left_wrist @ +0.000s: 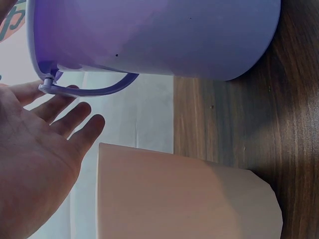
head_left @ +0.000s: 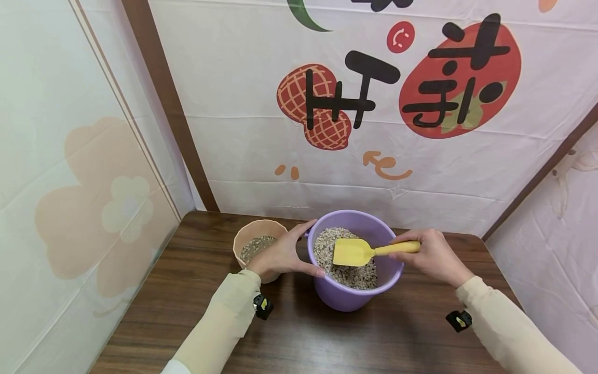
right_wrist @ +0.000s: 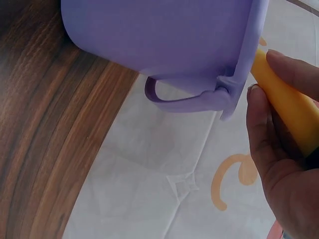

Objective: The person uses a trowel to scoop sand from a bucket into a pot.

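Note:
A purple bucket [head_left: 342, 298] stands on the table, partly filled with a speckled, sand-like grain [head_left: 333, 238]. My right hand [head_left: 432, 255] grips the handle of a yellow toy shovel [head_left: 353, 253]; its blade is over the grain inside the bucket. In the right wrist view, thumb and fingers hold the yellow handle [right_wrist: 281, 94] beside the bucket's rim. My left hand [head_left: 286, 253] rests against the bucket's left rim with thumb and index finger spread. The left wrist view shows its other fingers extended near the bucket's folded-down handle [left_wrist: 94, 91].
Left of the bucket, a peach-coloured pot [head_left: 261, 225] contains grey, grainy material; my left hand and wrist cover part of it. The brown wooden table [head_left: 299, 343] meets a printed white curtain [head_left: 243, 135] at the back. More fabric walls hang at both sides.

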Demonstrator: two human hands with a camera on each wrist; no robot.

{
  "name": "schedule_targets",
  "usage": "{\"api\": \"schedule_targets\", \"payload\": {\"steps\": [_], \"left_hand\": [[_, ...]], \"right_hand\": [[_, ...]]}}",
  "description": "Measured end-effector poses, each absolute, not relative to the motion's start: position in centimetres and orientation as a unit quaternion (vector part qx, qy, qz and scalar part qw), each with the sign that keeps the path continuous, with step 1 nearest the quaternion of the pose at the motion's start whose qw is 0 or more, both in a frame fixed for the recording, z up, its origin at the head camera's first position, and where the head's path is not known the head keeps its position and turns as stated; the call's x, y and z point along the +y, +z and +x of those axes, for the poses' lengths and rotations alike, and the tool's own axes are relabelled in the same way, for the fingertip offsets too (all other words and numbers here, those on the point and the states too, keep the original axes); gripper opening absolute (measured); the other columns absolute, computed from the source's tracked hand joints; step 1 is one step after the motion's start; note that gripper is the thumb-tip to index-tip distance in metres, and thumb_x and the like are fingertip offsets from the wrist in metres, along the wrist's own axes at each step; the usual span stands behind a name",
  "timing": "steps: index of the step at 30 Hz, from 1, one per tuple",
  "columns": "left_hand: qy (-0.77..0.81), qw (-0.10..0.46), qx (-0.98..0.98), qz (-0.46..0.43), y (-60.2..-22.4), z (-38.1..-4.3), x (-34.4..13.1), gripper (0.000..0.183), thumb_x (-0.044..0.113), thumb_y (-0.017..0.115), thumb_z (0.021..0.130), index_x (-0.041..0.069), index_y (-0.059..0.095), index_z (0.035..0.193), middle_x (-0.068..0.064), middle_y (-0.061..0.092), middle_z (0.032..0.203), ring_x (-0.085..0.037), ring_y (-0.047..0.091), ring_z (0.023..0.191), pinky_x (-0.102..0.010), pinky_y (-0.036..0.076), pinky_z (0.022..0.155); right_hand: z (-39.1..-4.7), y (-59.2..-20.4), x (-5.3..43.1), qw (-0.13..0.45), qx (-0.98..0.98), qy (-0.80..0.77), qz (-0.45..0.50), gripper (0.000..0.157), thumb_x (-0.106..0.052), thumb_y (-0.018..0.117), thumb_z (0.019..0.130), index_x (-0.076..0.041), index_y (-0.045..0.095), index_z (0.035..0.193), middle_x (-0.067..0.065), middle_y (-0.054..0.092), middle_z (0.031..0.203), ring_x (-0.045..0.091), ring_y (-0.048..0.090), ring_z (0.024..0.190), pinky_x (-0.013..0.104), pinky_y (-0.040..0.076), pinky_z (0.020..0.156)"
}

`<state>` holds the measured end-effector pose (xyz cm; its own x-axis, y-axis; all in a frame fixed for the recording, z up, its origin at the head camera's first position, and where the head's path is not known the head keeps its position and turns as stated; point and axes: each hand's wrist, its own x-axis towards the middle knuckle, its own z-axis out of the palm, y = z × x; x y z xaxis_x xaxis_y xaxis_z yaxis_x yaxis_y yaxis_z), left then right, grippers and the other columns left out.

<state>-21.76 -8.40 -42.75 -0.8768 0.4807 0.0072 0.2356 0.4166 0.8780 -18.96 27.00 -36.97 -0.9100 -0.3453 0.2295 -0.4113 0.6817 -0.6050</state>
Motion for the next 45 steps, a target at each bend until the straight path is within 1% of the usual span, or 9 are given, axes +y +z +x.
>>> {"api": "schedule_targets", "payload": {"steps": [4,10,16,20,26,31,37,41,45], "left_hand": [[0.49,0.123,0.836,0.214,-42.8,-21.7,-8.4,0.126,0.051,0.098,0.057,0.037,0.027,0.16,0.012,0.031,0.161,-0.012,0.03,0.145,-0.048,0.028,0.118],[0.483,0.119,0.84,0.218,-42.8,-21.8,-8.4,0.128,0.052,0.098,0.057,0.032,0.027,0.162,0.01,0.032,0.161,-0.013,0.031,0.145,-0.047,0.028,0.118],[0.476,0.115,0.843,0.22,-42.9,-22.0,-8.4,0.127,0.055,0.097,0.057,0.035,0.027,0.161,0.011,0.031,0.161,-0.013,0.031,0.145,-0.048,0.028,0.117],[0.47,0.115,0.847,0.22,-42.9,-22.0,-8.5,0.127,0.056,0.096,0.057,0.035,0.026,0.161,0.011,0.031,0.161,-0.012,0.031,0.145,-0.047,0.029,0.117],[0.473,0.114,0.846,0.219,-42.9,-21.9,-8.4,0.128,0.054,0.097,0.057,0.034,0.026,0.161,0.011,0.031,0.161,-0.012,0.031,0.145,-0.047,0.029,0.117],[0.474,0.115,0.845,0.219,-42.9,-22.0,-8.4,0.128,0.053,0.097,0.058,0.032,0.026,0.162,0.011,0.031,0.161,-0.012,0.031,0.145,-0.048,0.029,0.117],[0.469,0.115,0.847,0.221,-42.9,-22.0,-8.4,0.126,0.054,0.097,0.058,0.036,0.026,0.161,0.011,0.031,0.161,-0.012,0.032,0.144,-0.047,0.03,0.117],[0.469,0.114,0.847,0.224,-42.9,-22.0,-8.5,0.126,0.054,0.097,0.058,0.036,0.026,0.161,0.01,0.032,0.16,-0.013,0.033,0.144,-0.047,0.03,0.116],[0.474,0.114,0.844,0.224,-42.9,-22.0,-8.4,0.127,0.053,0.097,0.058,0.034,0.027,0.161,0.01,0.033,0.16,-0.013,0.034,0.144,-0.048,0.031,0.116]], "right_hand": [[-19.0,-37.1,26.6,0.033,-0.915,0.349,0.201,0.022,-0.012,0.089,0.078,-0.009,0.081,0.099,0.002,0.072,0.084,0.008,0.057,0.059,0.026,0.05,0.049],[-19.1,-37.4,26.2,0.039,-0.914,0.348,0.204,0.022,-0.01,0.089,0.078,-0.009,0.08,0.098,0.002,0.071,0.083,0.008,0.057,0.059,0.027,0.051,0.049],[-19.2,-37.4,26.0,0.04,-0.914,0.354,0.194,0.022,-0.013,0.09,0.078,-0.01,0.08,0.098,0.0,0.068,0.076,0.008,0.053,0.056,0.026,0.047,0.047],[-19.2,-37.4,25.9,0.041,-0.909,0.368,0.189,0.022,-0.015,0.09,0.078,-0.01,0.08,0.098,0.0,0.067,0.073,0.009,0.053,0.057,0.025,0.047,0.047],[-19.1,-37.6,25.7,0.046,-0.906,0.382,0.176,0.024,-0.017,0.091,0.078,-0.01,0.079,0.098,0.001,0.067,0.075,0.01,0.054,0.06,0.025,0.048,0.05],[-19.2,-38.0,25.4,0.033,-0.902,0.399,0.16,0.025,-0.019,0.09,0.078,-0.009,0.079,0.099,0.003,0.067,0.075,0.012,0.055,0.061,0.026,0.051,0.052],[-19.2,-38.3,25.3,0.022,-0.896,0.421,0.141,0.026,-0.015,0.09,0.079,-0.005,0.078,0.1,0.007,0.068,0.079,0.013,0.057,0.062,0.027,0.053,0.053],[-19.2,-38.4,25.1,0.02,-0.891,0.434,0.131,0.026,-0.013,0.089,0.079,-0.003,0.077,0.1,0.009,0.068,0.083,0.014,0.058,0.064,0.027,0.054,0.055],[-19.3,-38.4,24.8,0.017,-0.884,0.451,0.118,0.026,-0.011,0.088,0.081,-0.001,0.075,0.102,0.012,0.068,0.089,0.018,0.06,0.07,0.028,0.057,0.059]]}}
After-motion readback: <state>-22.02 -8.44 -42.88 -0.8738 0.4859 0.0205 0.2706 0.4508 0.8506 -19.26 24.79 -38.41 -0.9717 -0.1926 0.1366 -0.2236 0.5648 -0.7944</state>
